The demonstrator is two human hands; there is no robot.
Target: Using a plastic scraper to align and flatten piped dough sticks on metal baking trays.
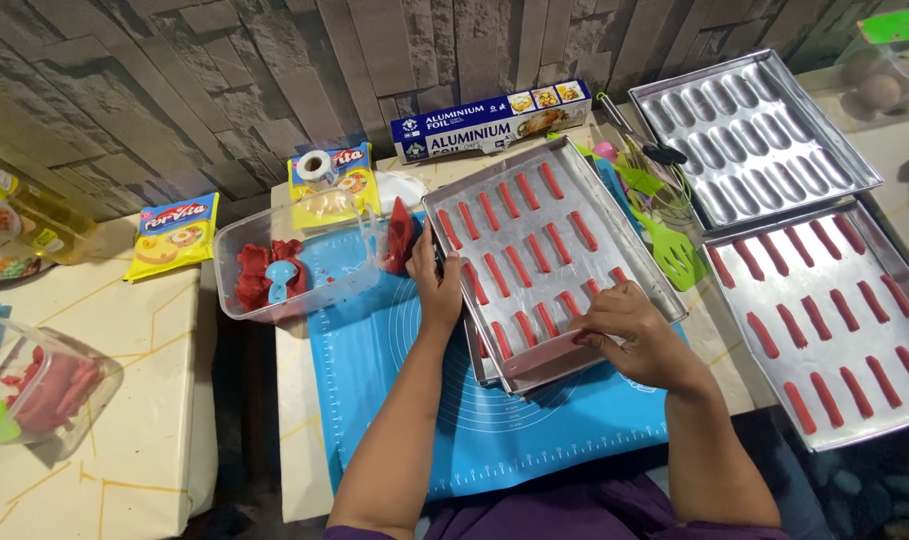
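Note:
A metal baking tray (614,236) lined with foil lies tilted on a blue silicone mat (394,360). Rows of red dough fingers (504,275) lie on it. My left hand (436,285) grips the tray's left rim. My right hand (629,335) rests at the tray's near edge, its fingertips pinching a red dough finger (580,336) there. A second tray peeks out beneath the front corner.
At right sit a tray of red dough fingers (824,330) and an empty moulded tray (754,135). A clear tub of red dough (284,270) stands left of the mat. A foil box (489,120), yellow packets (174,235), green utensils (664,235) and another tub (44,390) surround them.

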